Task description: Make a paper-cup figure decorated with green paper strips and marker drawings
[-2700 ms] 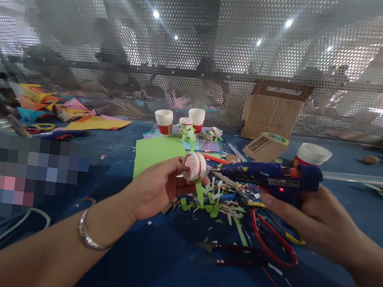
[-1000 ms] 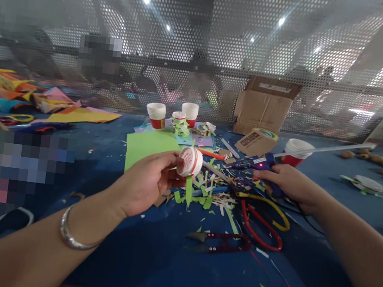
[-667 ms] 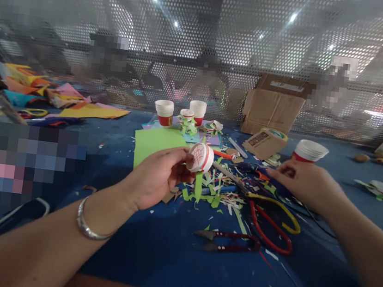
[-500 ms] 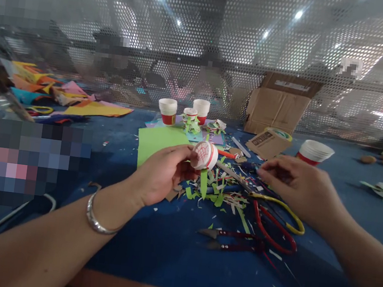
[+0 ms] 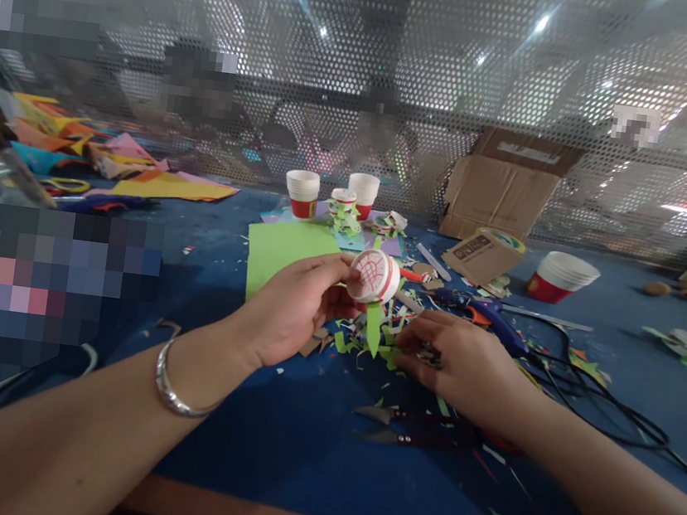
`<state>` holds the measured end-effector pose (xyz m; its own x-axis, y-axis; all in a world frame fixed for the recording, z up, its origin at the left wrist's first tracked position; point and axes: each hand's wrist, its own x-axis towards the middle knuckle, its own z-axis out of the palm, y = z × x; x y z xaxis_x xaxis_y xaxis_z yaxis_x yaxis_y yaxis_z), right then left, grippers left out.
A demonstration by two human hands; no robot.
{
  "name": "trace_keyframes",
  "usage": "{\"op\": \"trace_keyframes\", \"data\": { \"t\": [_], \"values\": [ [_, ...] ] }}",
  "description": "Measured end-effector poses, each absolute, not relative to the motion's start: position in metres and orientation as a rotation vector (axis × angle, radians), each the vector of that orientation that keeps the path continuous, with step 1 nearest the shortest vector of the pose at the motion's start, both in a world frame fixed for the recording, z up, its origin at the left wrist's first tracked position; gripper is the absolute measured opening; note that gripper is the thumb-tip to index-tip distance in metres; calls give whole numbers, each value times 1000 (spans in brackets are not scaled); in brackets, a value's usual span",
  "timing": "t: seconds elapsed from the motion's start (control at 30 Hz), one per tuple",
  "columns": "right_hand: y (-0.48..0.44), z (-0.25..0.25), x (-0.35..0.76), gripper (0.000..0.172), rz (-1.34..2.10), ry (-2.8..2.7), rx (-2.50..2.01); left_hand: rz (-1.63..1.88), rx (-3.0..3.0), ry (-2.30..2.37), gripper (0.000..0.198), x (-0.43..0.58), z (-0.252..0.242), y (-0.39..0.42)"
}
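My left hand (image 5: 293, 306) grips a small white paper cup piece (image 5: 374, 277) by its edge; red lines are drawn on its round face, and a green paper strip (image 5: 373, 329) hangs below it. Just right of that piece, my right hand (image 5: 456, 363) is low over the paper scraps (image 5: 394, 354), fingers bent and a little apart, with nothing visible between them. Behind my right hand lies a blue glue gun (image 5: 506, 331). Dark-bladed snips (image 5: 384, 435) rest on the blue table nearer me, partly under my right forearm's shadow.
Green paper (image 5: 278, 254) lies behind my left hand. Stacked cups (image 5: 302, 194) and small cup crafts (image 5: 344, 212) stand farther back. Another cup stack (image 5: 561, 278) and a cardboard box (image 5: 505, 190) are at right. Coloured paper (image 5: 170, 184) lies left; a black cable (image 5: 612, 416) crosses the right side.
My right hand has moved left and toward me, down to the scraps, uncovering the glue gun and cable and covering most of the red and yellow handles. The held cup piece has shifted slightly right.
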<state>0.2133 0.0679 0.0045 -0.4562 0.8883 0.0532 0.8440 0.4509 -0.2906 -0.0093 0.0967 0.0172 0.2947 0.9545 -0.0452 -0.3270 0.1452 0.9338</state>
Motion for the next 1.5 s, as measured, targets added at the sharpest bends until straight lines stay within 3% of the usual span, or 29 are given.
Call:
{"op": "trace_keyframes", "data": {
  "t": [0.63,0.93,1.3,1.5],
  "values": [
    [56,15,226,5,740,-2091,-1158,1076,1019,812,10,-8,18,96],
    [52,13,225,17,1176,-1752,-1063,1044,1027,814,7,-9,19,96],
    [53,18,225,6,1033,-1809,-1049,1007,1028,826,8,-8,16,96],
    [50,16,224,29,965,-1816,-1015,911,1074,835,14,-4,14,92]
  ]
}}
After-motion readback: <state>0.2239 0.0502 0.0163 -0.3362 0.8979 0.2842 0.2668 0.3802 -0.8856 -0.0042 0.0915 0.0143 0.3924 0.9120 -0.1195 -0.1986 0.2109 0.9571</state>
